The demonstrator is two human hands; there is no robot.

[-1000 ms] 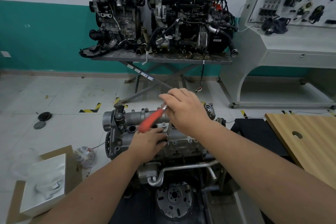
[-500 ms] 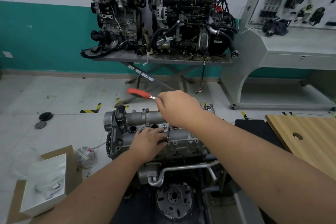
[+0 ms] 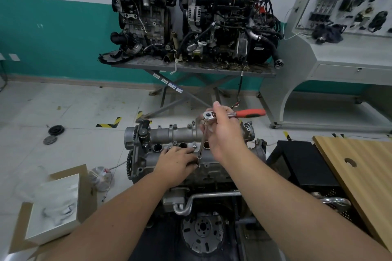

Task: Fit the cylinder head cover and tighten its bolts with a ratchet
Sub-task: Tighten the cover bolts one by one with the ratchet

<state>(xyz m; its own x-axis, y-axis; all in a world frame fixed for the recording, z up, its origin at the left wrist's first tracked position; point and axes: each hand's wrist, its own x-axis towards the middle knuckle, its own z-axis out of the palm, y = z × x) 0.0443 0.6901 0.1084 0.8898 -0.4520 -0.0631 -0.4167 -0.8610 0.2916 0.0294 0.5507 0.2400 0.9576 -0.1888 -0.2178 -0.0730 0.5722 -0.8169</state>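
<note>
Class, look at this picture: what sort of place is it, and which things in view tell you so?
Probably an automotive training workshop: two stripped engines on a metal stand, a display board of car parts, and an engine being worked on with a ratchet.

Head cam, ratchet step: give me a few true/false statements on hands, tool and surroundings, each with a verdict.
1. The right hand grips the ratchet near its head. True.
2. The ratchet's red handle points toward the person's left. False: it points to the right, toward the white cabinet.
3. The left hand rests on the cylinder head cover beside the foot of the extension bar. True.
4. The extension bar lies flat on the floor. False: it runs from the ratchet head down to the cover.
5. Two engines stand on the table at the wall. True.
</note>
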